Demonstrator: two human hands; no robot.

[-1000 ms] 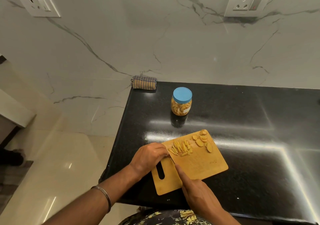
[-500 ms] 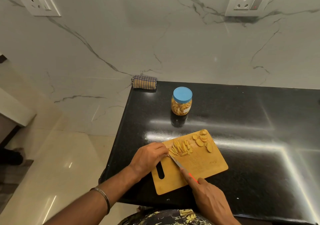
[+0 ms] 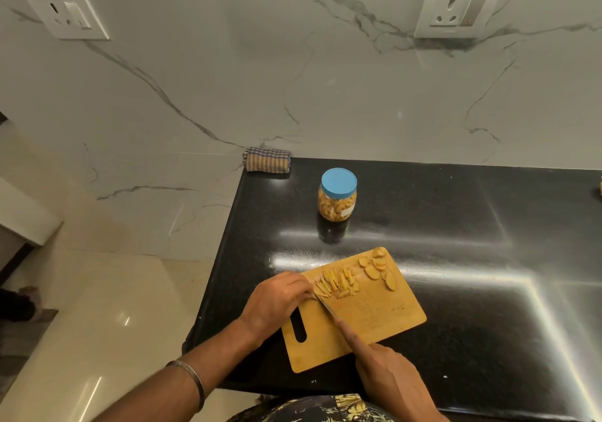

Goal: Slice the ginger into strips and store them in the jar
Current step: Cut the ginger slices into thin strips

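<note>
Right hand (image 3: 387, 372) grips the knife (image 3: 325, 306) — blade at the ginger strips (image 3: 337, 282). Left hand (image 3: 277, 301), fingers curled, pins ginger on the cutting board (image 3: 374, 317).

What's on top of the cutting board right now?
On the cutting board: ginger strips, uncut slices, the knife. Whatever the left hand covers is hidden.

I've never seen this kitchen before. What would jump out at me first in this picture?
Probably the wooden cutting board at the near edge of the black countertop, with a pile of ginger strips and a few round ginger slices behind it. The right hand holds a knife to the strips while the left hand steadies them. Further back stands a blue-lidded jar, closed.
</note>
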